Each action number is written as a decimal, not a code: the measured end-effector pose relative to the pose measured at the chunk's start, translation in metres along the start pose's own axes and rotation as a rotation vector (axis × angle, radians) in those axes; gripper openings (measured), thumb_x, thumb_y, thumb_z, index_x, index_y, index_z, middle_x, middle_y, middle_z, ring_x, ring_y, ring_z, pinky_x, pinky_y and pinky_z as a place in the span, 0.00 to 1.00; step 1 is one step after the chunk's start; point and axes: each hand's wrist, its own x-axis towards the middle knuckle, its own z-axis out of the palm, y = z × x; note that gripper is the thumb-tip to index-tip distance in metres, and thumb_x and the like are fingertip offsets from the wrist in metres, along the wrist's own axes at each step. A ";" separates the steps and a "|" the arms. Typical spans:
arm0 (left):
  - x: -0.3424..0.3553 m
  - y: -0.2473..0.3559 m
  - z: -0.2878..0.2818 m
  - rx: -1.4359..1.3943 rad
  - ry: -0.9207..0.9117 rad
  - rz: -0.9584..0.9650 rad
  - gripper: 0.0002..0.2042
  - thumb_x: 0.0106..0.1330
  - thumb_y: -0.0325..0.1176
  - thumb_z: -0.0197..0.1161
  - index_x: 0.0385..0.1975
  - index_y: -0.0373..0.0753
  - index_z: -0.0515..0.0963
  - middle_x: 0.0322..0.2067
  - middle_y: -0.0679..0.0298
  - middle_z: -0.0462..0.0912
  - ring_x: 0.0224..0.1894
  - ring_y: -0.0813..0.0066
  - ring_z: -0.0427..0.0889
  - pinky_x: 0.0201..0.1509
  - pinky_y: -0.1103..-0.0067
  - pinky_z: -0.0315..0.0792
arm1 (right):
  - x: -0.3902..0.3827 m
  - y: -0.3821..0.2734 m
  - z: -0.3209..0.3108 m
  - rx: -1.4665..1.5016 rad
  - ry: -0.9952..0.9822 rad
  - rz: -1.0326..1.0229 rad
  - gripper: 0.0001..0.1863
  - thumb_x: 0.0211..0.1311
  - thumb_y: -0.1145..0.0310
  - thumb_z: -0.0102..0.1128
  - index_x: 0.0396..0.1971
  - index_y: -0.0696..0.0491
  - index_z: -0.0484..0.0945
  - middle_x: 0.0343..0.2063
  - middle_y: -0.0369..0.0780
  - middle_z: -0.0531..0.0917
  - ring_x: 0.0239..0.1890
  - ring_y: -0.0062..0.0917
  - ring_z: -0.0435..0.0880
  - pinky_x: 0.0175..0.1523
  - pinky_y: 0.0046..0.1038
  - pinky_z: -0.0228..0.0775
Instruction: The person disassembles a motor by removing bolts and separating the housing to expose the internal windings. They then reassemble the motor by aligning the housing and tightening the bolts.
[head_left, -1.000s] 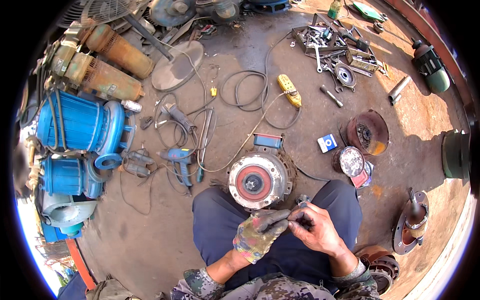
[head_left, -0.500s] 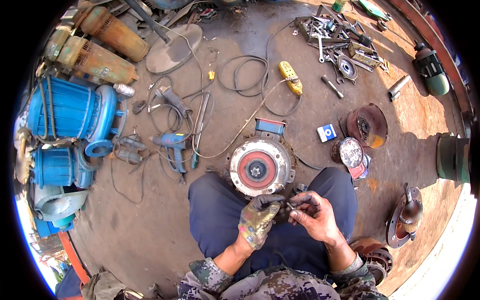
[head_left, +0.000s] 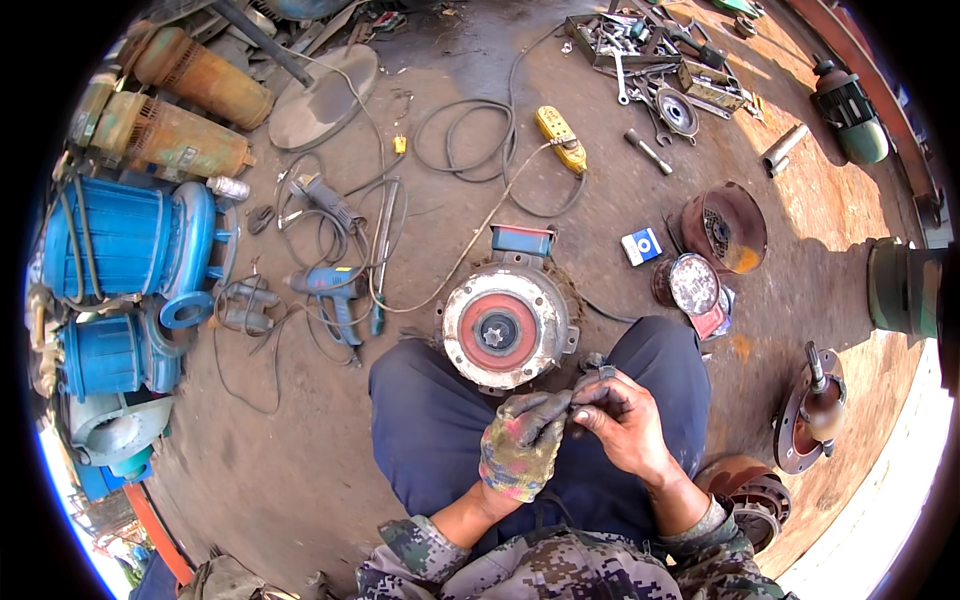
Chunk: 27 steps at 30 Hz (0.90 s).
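My left hand (head_left: pixel 522 445), in a stained, patterned work glove, is closed in a pinch, its fingertips against those of my bare right hand (head_left: pixel 625 420). The right fingers are pinched too, dark with grease. What lies between the fingertips is small and mostly hidden now. Just beyond my hands, between my knees, stands a round motor (head_left: pixel 463 345) with its end facing up. It has a pale, worn rim, a reddish ring and a toothed shaft in the middle. A blue box (head_left: pixel 522 240) is fixed on its far side.
Left of the motor lie a blue power tool (head_left: pixel 330 283), an angle grinder (head_left: pixel 328 198) and tangled cables. Blue pumps (head_left: pixel 110 240) line the left. A yellow power strip (head_left: pixel 561 140) lies ahead. To the right are a paint can (head_left: pixel 693 284), a rusty drum (head_left: pixel 758 225) and a toolbox (head_left: pixel 600 45).
My fingertips have come together, covering the small metal piece that showed in my right fingers. The whole view has shifted slightly, moving the surroundings left and up.
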 end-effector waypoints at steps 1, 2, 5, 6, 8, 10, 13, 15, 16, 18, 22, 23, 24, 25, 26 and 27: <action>0.000 0.003 0.000 0.038 -0.003 0.046 0.17 0.65 0.20 0.68 0.54 0.39 0.84 0.46 0.54 0.86 0.46 0.55 0.86 0.51 0.70 0.80 | -0.001 0.000 0.001 0.043 0.017 0.008 0.07 0.66 0.83 0.68 0.42 0.64 0.82 0.45 0.42 0.85 0.41 0.22 0.88 0.44 0.25 0.85; -0.003 0.004 -0.002 -0.046 -0.048 -0.078 0.17 0.68 0.22 0.68 0.56 0.39 0.84 0.48 0.56 0.86 0.49 0.61 0.86 0.53 0.71 0.79 | -0.001 -0.002 0.003 0.087 0.032 0.013 0.07 0.65 0.83 0.68 0.41 0.64 0.82 0.47 0.43 0.84 0.43 0.22 0.88 0.45 0.25 0.86; -0.009 -0.005 0.001 -0.541 -0.139 -0.468 0.14 0.71 0.24 0.66 0.56 0.37 0.83 0.51 0.59 0.85 0.49 0.68 0.84 0.55 0.74 0.78 | -0.005 0.001 -0.004 0.033 0.022 -0.028 0.07 0.63 0.84 0.70 0.40 0.64 0.83 0.47 0.42 0.84 0.44 0.23 0.88 0.48 0.26 0.86; -0.010 -0.004 -0.003 -0.660 -0.194 -0.531 0.14 0.74 0.26 0.65 0.57 0.35 0.83 0.53 0.61 0.84 0.52 0.73 0.81 0.58 0.76 0.75 | -0.006 0.002 -0.007 -0.015 0.010 -0.051 0.07 0.62 0.85 0.70 0.39 0.64 0.84 0.47 0.42 0.84 0.44 0.23 0.88 0.49 0.26 0.86; -0.005 0.001 -0.006 -0.666 -0.225 -0.467 0.14 0.74 0.26 0.65 0.57 0.35 0.82 0.53 0.60 0.84 0.54 0.73 0.81 0.59 0.75 0.74 | -0.009 0.004 -0.008 -0.013 0.031 -0.070 0.08 0.60 0.86 0.71 0.38 0.65 0.84 0.46 0.42 0.84 0.44 0.23 0.88 0.49 0.26 0.87; -0.005 0.002 -0.006 -0.672 -0.241 -0.437 0.14 0.73 0.25 0.65 0.57 0.35 0.82 0.54 0.60 0.83 0.55 0.72 0.80 0.60 0.75 0.74 | -0.011 0.005 -0.008 0.007 0.054 -0.053 0.09 0.59 0.87 0.72 0.38 0.65 0.84 0.45 0.42 0.84 0.44 0.24 0.88 0.50 0.26 0.87; -0.009 -0.002 -0.003 -0.651 -0.231 -0.423 0.15 0.73 0.25 0.65 0.58 0.35 0.81 0.54 0.59 0.83 0.56 0.71 0.80 0.61 0.75 0.73 | -0.010 0.005 -0.006 0.076 0.088 0.002 0.10 0.58 0.87 0.72 0.40 0.65 0.84 0.44 0.43 0.85 0.44 0.25 0.89 0.50 0.27 0.87; -0.012 -0.004 -0.002 -0.615 -0.203 -0.404 0.15 0.72 0.24 0.65 0.58 0.35 0.81 0.53 0.59 0.83 0.55 0.69 0.80 0.60 0.75 0.74 | -0.010 0.008 -0.004 0.131 0.102 0.027 0.11 0.58 0.87 0.73 0.40 0.65 0.83 0.44 0.43 0.85 0.44 0.26 0.89 0.51 0.27 0.87; -0.011 -0.003 -0.002 -0.578 -0.196 -0.385 0.17 0.71 0.24 0.65 0.59 0.35 0.81 0.54 0.58 0.83 0.55 0.68 0.81 0.60 0.74 0.75 | -0.010 0.008 -0.002 0.135 0.105 0.017 0.11 0.58 0.87 0.73 0.41 0.65 0.83 0.44 0.43 0.85 0.44 0.26 0.89 0.51 0.28 0.87; -0.009 0.002 -0.004 -0.509 -0.178 -0.350 0.19 0.70 0.24 0.66 0.61 0.36 0.80 0.55 0.56 0.83 0.55 0.64 0.83 0.59 0.73 0.76 | -0.008 0.008 -0.001 0.138 0.109 0.002 0.11 0.58 0.86 0.73 0.41 0.65 0.83 0.43 0.43 0.85 0.44 0.27 0.89 0.51 0.29 0.87; -0.008 0.014 -0.008 -0.273 -0.176 -0.211 0.24 0.69 0.23 0.65 0.66 0.36 0.76 0.58 0.53 0.82 0.54 0.66 0.84 0.55 0.74 0.79 | -0.004 0.005 0.000 0.147 0.112 -0.056 0.12 0.57 0.84 0.76 0.40 0.64 0.84 0.42 0.43 0.86 0.42 0.26 0.89 0.49 0.27 0.86; -0.007 0.015 -0.008 -0.237 -0.168 -0.169 0.24 0.69 0.23 0.66 0.65 0.37 0.76 0.57 0.53 0.83 0.55 0.63 0.85 0.56 0.72 0.79 | -0.004 0.004 0.000 0.149 0.117 -0.046 0.13 0.57 0.83 0.76 0.41 0.64 0.84 0.43 0.43 0.85 0.42 0.26 0.89 0.49 0.27 0.86; -0.006 0.017 -0.009 -0.201 -0.160 -0.127 0.23 0.68 0.23 0.67 0.65 0.37 0.77 0.56 0.52 0.83 0.55 0.60 0.85 0.58 0.71 0.79 | -0.004 0.002 0.000 0.151 0.122 -0.035 0.14 0.57 0.83 0.76 0.42 0.64 0.85 0.43 0.43 0.85 0.42 0.25 0.88 0.49 0.27 0.86; -0.006 0.017 -0.010 -0.166 -0.152 -0.085 0.23 0.68 0.24 0.67 0.64 0.38 0.77 0.56 0.52 0.84 0.56 0.57 0.85 0.59 0.69 0.79 | -0.004 0.001 0.000 0.154 0.128 -0.025 0.14 0.57 0.83 0.76 0.43 0.64 0.85 0.43 0.43 0.85 0.42 0.25 0.88 0.48 0.26 0.85; -0.007 0.017 -0.010 -0.200 -0.148 -0.108 0.22 0.68 0.24 0.67 0.63 0.37 0.77 0.55 0.52 0.84 0.55 0.57 0.85 0.58 0.69 0.79 | -0.004 0.001 0.001 0.100 0.107 -0.049 0.15 0.57 0.83 0.76 0.44 0.64 0.85 0.43 0.42 0.85 0.41 0.25 0.88 0.48 0.26 0.85; -0.008 0.016 -0.011 -0.234 -0.145 -0.131 0.21 0.69 0.23 0.66 0.62 0.37 0.78 0.55 0.52 0.84 0.55 0.57 0.85 0.58 0.68 0.78 | -0.004 0.003 0.001 0.046 0.086 -0.073 0.15 0.57 0.82 0.76 0.45 0.64 0.86 0.44 0.42 0.85 0.41 0.24 0.88 0.48 0.26 0.85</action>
